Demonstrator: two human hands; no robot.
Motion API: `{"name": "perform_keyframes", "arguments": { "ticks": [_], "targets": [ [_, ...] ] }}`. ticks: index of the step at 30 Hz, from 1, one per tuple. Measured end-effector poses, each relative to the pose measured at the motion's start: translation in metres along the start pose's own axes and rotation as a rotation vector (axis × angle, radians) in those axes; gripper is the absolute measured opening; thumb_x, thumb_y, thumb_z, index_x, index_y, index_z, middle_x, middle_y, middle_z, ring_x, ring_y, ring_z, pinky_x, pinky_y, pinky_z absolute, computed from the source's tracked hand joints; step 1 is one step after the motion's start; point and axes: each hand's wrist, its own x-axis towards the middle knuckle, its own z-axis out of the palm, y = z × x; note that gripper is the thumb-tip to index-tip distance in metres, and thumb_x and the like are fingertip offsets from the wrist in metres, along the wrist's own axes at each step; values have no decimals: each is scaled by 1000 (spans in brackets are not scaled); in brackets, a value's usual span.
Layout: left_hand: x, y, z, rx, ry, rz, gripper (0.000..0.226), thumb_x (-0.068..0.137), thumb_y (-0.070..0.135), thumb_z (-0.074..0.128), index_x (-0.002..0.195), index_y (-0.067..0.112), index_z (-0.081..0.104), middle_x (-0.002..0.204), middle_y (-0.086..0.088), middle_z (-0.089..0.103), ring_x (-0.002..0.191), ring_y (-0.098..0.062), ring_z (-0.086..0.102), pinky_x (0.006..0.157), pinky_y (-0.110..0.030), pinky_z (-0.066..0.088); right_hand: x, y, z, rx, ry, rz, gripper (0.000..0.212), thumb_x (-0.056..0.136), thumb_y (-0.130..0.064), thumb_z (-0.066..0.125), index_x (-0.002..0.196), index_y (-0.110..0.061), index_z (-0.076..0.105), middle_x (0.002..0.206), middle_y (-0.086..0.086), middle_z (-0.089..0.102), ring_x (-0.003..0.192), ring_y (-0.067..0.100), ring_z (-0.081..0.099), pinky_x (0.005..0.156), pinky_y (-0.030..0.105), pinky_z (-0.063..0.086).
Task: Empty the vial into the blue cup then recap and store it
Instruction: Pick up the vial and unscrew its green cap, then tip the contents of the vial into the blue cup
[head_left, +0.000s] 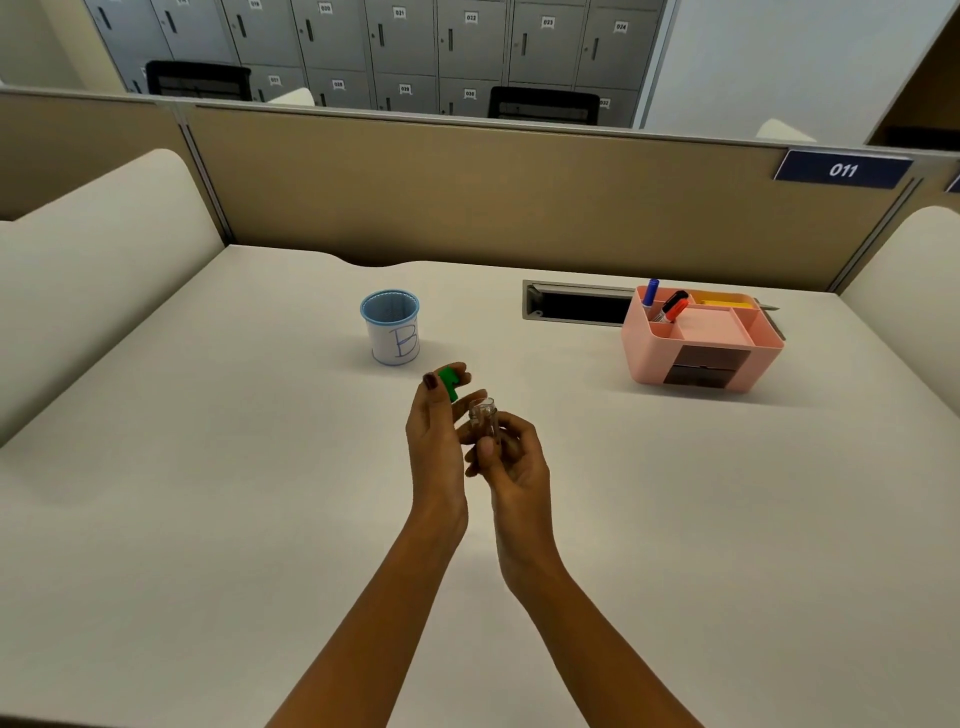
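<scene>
**Vial open, cap off, cup ahead**

Bare desk (208, 493) lies all round. Right hand (511, 462) pinches the uncapped vial (484, 415) upright; left hand (439, 415), just beside it, pinches the green cap (448, 383). Beyond, the blue cup (390, 326); far right, a pink organizer (701, 338). Early tilting could spill short of the cup.

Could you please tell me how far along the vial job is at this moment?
Done: the small clear glass vial is uncapped. In hand: the right hand holds it upright, and the left hand pinches the green plastic cap. Whether it has been emptied into the blue-rimmed cup marked B cannot be told. Left: recapping and storing, perhaps in the pink plastic organiser.
</scene>
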Motion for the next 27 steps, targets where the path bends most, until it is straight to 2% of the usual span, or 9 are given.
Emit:
{"name": "perform_keyframes", "arguments": {
  "ticks": [3, 5, 6, 9, 12, 15, 19, 23, 27],
  "targets": [
    [4, -12, -5, 115, 106, 13, 26, 97, 26, 42, 117, 19, 58, 105, 10, 65, 92, -8, 67, 76, -22, 56, 4, 2, -5, 46, 54, 32, 20, 96, -12, 53, 110, -26, 57, 103, 3, 72, 89, 14, 68, 75, 23, 56],
    [3, -27, -12, 272, 140, 20, 27, 95, 18, 48, 120, 16, 56, 117, 0, 61, 104, -14, 63, 91, -29, 51, 7, 4, -8, 57, 84, 45, 21, 95, -12, 54, 108, -27, 58, 102, -2, 73, 91, 14, 68, 76, 21, 56],
    [0, -36, -16, 355, 149, 29, 28, 93, 15, 51, 121, 16, 57, 120, -2, 60, 107, -16, 60, 94, -27, 48, 7, 5, -10, 65, 96, 50, 20, 95, -12, 54, 107, -28, 59, 100, -5, 74, 91, 14, 68, 76, 21, 56],
    [-14, -62, -30, 520, 93, 113, 30, 85, 7, 62, 113, 18, 61, 113, 1, 60, 106, -17, 58, 89, -17, 44, 10, 7, -18, 110, 126, 70, 19, 94, -11, 56, 108, -23, 62, 102, -3, 75, 88, 13, 68, 75, 21, 56],
    [-24, -90, -44, 760, 17, 134, 28, 80, 12, 70, 107, 21, 65, 113, -2, 65, 107, -19, 57, 103, -36, 40, 12, 10, -25, 124, 169, 90, 19, 92, -10, 59, 107, -22, 64, 102, -1, 71, 84, 11, 67, 73, 22, 56],
    [-30, -110, -55, 954, -45, 125, 25, 82, 17, 69, 107, 20, 66, 119, -6, 63, 120, -25, 50, 115, -48, 17, 12, 12, -30, 115, 202, 113, 19, 91, -14, 62, 107, -23, 66, 96, -6, 72, 83, 12, 67, 75, 24, 57],
    [-31, -120, -60, 1045, -119, 179, 26, 83, 26, 67, 108, 23, 65, 123, -2, 60, 129, -22, 41, 117, -46, 3, 12, 13, -34, 177, 230, 158, 19, 89, -16, 63, 107, -22, 67, 106, 7, 69, 87, 17, 68, 77, 25, 56],
    [-29, -121, -59, 1071, -149, 218, 34, 83, 32, 66, 115, 24, 63, 127, 0, 59, 131, -21, 40, 117, -47, 4, 14, 14, -32, 238, 234, 214, 26, 84, -21, 66, 109, -16, 66, 109, 12, 68, 90, 21, 68, 78, 29, 56],
    [-25, -121, -61, 1032, -148, 248, 50, 83, 40, 62, 130, 25, 50, 136, 2, 52, 132, -19, 39, 116, -43, 11, 19, 13, -30, 369, 252, 275, 35, 77, -23, 67, 108, -6, 65, 103, 13, 70, 87, 22, 69, 79, 30, 57]
  ]
}}
